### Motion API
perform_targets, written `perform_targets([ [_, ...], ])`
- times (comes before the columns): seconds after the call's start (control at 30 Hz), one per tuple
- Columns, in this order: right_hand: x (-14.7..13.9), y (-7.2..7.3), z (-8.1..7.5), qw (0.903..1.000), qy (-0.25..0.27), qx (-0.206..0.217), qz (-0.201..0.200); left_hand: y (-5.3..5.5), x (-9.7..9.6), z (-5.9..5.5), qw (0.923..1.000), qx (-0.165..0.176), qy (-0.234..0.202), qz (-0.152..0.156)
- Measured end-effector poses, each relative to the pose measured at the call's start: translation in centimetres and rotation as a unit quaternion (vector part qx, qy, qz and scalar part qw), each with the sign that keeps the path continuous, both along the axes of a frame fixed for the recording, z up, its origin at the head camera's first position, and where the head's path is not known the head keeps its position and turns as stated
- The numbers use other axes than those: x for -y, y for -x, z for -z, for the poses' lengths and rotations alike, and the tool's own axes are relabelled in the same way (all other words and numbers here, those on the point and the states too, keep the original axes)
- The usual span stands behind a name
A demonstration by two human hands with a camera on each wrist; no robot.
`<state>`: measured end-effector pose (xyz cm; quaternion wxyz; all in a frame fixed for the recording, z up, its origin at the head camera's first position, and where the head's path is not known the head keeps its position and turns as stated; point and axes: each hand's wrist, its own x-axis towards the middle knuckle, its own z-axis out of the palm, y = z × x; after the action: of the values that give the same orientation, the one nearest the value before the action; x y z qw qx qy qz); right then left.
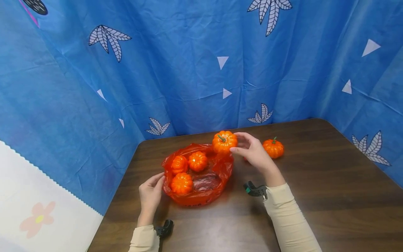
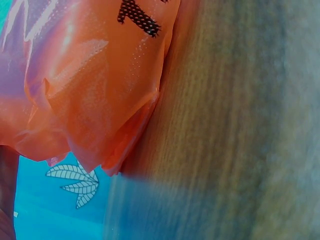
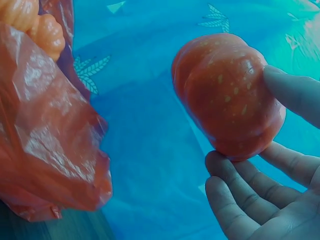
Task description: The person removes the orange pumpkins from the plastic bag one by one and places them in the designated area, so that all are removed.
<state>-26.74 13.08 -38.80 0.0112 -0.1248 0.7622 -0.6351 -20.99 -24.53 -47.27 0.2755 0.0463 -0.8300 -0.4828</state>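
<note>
A red plastic bag (image 1: 196, 201) lies on the table with its mouth open upward, and three small orange pumpkins (image 1: 182, 183) sit inside it. My left hand (image 1: 151, 193) pinches the bag's left rim between thumb and fingers. Above the bag's far right rim, my right hand (image 1: 256, 153) holds another small pumpkin (image 1: 224, 141) with a green stem. In the right wrist view the thumb and fingers grip this held pumpkin (image 3: 227, 97) from its side, apart from the bag (image 3: 55, 130). The left wrist view shows the bag's side (image 2: 100, 85) with black print; the left fingers are mostly hidden there.
One more pumpkin (image 1: 273, 148) stands on the brown wooden table (image 1: 315, 182), right of and behind my right hand. Something orange-red shows partly behind that hand. A blue patterned curtain (image 1: 195, 70) hangs along the table's back and sides.
</note>
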Motion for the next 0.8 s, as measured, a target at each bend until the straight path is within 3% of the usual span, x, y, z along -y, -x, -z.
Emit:
perform_targets([
  [0.47,-2.7,-0.1,0.0,0.9989,-0.014,-0.001,0.045,0.0,0.0,0.0,0.9999,0.012,-0.001,-0.002],
  [0.8,-4.2,-0.2,0.0,0.9961,-0.009,0.017,0.086,0.0,0.0,0.0,1.0000,0.001,-0.007,0.000],
])
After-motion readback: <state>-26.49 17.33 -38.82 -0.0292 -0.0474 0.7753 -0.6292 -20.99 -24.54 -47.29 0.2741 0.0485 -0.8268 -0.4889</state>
